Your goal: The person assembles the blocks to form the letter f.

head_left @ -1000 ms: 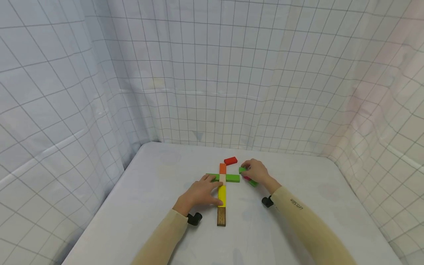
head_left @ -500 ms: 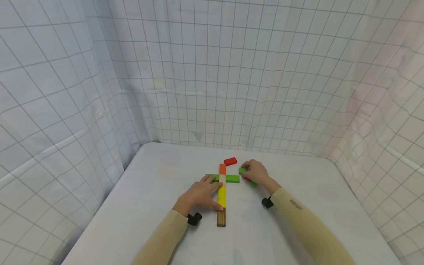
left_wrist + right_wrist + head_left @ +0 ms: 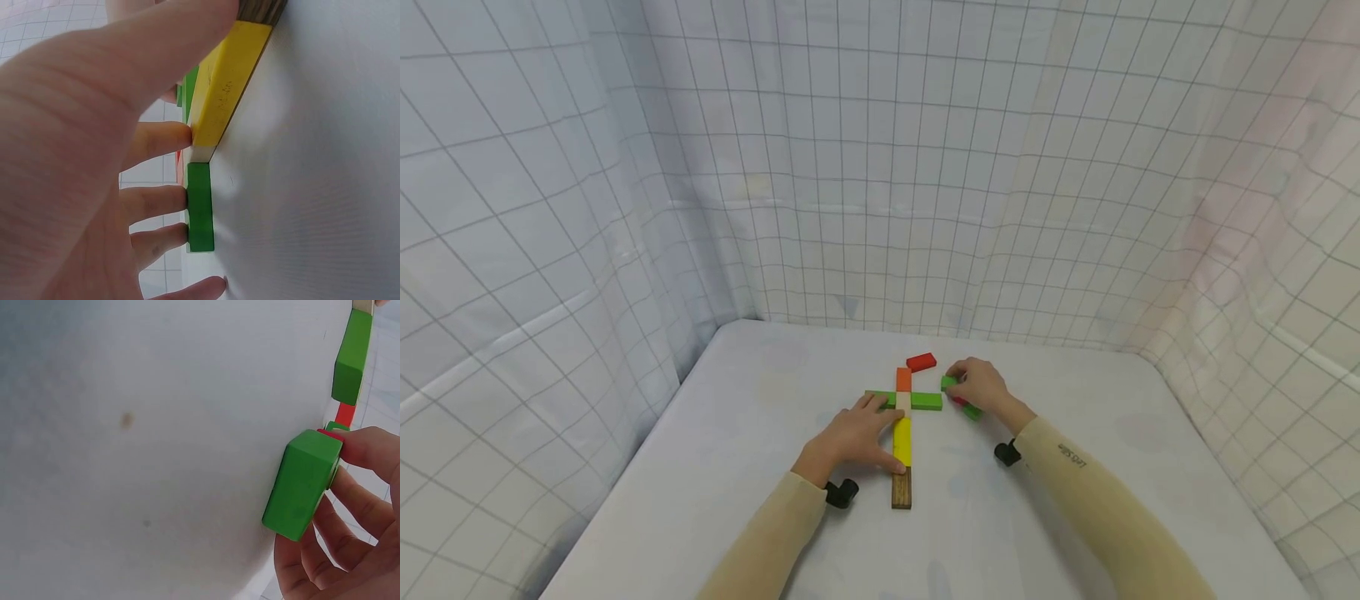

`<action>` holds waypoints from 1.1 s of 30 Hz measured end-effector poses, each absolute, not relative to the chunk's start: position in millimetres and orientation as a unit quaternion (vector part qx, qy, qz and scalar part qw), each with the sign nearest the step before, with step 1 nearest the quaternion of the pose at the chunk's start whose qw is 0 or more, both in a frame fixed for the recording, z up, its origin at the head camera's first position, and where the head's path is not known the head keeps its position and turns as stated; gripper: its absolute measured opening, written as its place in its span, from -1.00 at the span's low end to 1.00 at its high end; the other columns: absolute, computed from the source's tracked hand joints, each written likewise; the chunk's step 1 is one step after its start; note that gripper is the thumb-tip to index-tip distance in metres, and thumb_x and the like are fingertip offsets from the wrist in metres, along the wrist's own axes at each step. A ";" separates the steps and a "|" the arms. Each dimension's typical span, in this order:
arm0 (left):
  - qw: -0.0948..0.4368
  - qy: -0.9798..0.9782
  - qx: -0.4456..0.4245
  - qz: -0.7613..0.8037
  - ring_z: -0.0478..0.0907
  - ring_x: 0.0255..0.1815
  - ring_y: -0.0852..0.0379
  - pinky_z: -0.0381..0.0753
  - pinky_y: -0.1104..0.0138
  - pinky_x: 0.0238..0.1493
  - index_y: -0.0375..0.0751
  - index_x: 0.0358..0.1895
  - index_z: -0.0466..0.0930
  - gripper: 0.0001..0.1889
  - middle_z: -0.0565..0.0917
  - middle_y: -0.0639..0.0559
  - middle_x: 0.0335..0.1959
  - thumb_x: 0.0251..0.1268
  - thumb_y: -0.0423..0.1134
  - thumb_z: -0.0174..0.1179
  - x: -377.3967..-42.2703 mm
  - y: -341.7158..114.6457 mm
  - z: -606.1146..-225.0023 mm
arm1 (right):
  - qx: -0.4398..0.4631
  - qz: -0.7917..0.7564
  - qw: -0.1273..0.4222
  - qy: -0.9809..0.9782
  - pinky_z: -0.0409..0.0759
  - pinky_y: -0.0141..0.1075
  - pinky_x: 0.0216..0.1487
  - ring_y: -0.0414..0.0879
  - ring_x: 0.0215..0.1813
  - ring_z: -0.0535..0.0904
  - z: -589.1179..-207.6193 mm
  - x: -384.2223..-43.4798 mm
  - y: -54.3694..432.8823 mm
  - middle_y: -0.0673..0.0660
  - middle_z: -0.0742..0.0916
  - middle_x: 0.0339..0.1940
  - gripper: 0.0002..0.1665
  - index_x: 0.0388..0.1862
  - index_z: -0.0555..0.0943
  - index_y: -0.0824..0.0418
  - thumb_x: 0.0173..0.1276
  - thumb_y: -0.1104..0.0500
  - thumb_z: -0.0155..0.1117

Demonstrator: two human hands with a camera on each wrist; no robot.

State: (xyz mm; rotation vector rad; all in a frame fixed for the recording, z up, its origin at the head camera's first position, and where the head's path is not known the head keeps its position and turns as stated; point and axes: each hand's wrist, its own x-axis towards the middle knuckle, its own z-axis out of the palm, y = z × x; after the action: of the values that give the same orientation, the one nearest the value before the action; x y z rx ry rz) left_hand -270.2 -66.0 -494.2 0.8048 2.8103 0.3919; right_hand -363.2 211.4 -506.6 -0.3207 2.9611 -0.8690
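My left hand (image 3: 853, 433) lies spread over a row of flat wooden blocks. Its thumb touches where the yellow block (image 3: 902, 446) meets the dark brown block (image 3: 901, 490); in the left wrist view, other fingertips touch the yellow block and a green block (image 3: 201, 209). The row continues with a cream block (image 3: 904, 403) and an orange block (image 3: 904, 380). Another green block (image 3: 927, 402) forms the right arm of a cross. My right hand (image 3: 985, 387) pinches a pinkish-red block (image 3: 331, 433) between green blocks, one near (image 3: 300, 487) and one far (image 3: 948, 382); fingers partly hide this group.
A red block (image 3: 921, 362) lies at an angle behind the cross. The white-covered table (image 3: 760, 375) is enclosed by a grid-patterned curtain (image 3: 910, 208) at the back and sides. Both wrists carry small black camera mounts.
My left thumb has slid slightly toward me along the yellow block, to its joint with the brown one. The right hand stays at the green and pinkish-red group, almost still.
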 end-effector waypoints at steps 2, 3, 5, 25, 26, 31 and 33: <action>0.096 0.949 0.270 0.132 0.04 0.56 -0.13 0.31 -0.23 0.30 0.11 0.50 0.36 0.04 0.19 -0.08 0.56 -0.11 0.49 0.39 -270.7 -66.2 -495.4 | -0.105 -0.281 0.019 0.954 0.58 -0.21 -0.16 -0.06 -0.14 0.57 -506.3 -364.2 211.4 0.03 0.69 -0.13 -0.65 0.00 0.74 0.12 0.25 0.07 0.46; 0.096 0.949 0.269 0.132 0.04 0.56 -0.13 0.31 -0.23 0.31 0.12 0.50 0.36 0.04 0.19 -0.07 0.56 -0.11 0.49 0.38 -270.9 -66.2 -496.1 | -0.105 -0.281 0.020 0.954 0.59 -0.21 -0.16 -0.06 -0.13 0.57 -506.1 -364.4 211.5 0.03 0.69 -0.13 -0.65 0.01 0.73 0.12 0.25 0.07 0.46; 0.097 0.950 0.268 0.131 0.03 0.57 -0.12 0.31 -0.23 0.31 0.13 0.50 0.35 0.04 0.19 -0.06 0.57 -0.11 0.49 0.38 -271.6 -66.1 -497.4 | -0.107 -0.282 0.018 0.953 0.59 -0.22 -0.17 -0.06 -0.13 0.58 -505.2 -364.7 212.2 0.03 0.71 -0.13 -0.65 0.01 0.73 0.12 0.25 0.07 0.47; 0.095 0.949 0.272 0.128 0.06 0.55 -0.14 0.36 -0.21 0.27 0.10 0.49 0.37 0.04 0.21 -0.09 0.55 -0.11 0.48 0.40 -269.6 -67.6 -492.8 | -0.093 -0.303 0.016 0.948 0.62 -0.14 -0.03 -0.03 -0.07 0.59 -500.4 -374.9 212.8 0.04 0.72 -0.04 -0.61 0.08 0.71 0.14 0.29 0.07 0.46; 0.096 0.949 0.271 0.128 0.06 0.55 -0.14 0.36 -0.20 0.28 0.10 0.49 0.37 0.03 0.21 -0.09 0.55 -0.11 0.48 0.40 -269.7 -67.7 -492.7 | -0.087 -0.308 0.019 0.947 0.61 -0.12 -0.01 -0.02 -0.07 0.59 -499.7 -375.9 212.2 0.05 0.72 -0.04 -0.61 0.08 0.71 0.14 0.29 0.07 0.46; 0.099 0.949 0.270 0.127 0.05 0.56 -0.13 0.35 -0.21 0.29 0.12 0.50 0.36 0.04 0.20 -0.08 0.56 -0.12 0.49 0.39 -270.7 -67.0 -492.8 | -0.052 -0.319 0.025 0.946 0.56 -0.11 0.00 0.00 -0.05 0.55 -497.9 -381.4 209.8 0.05 0.71 -0.05 -0.60 0.09 0.71 0.12 0.28 0.07 0.47; 0.101 0.949 0.271 0.128 0.04 0.56 -0.14 0.34 -0.21 0.29 0.12 0.50 0.35 0.05 0.19 -0.08 0.56 -0.12 0.49 0.39 -270.5 -66.5 -492.6 | -0.042 -0.318 0.026 0.947 0.55 -0.11 -0.01 0.01 -0.04 0.54 -498.0 -383.1 209.6 0.06 0.71 -0.06 -0.60 0.09 0.71 0.12 0.28 0.08 0.47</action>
State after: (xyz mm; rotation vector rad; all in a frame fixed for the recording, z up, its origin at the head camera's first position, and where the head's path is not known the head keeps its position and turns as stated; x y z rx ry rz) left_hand -270.5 -66.5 -492.6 0.8019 2.8016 0.3770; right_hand -383.1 209.6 -498.0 -0.1305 2.9274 -0.9817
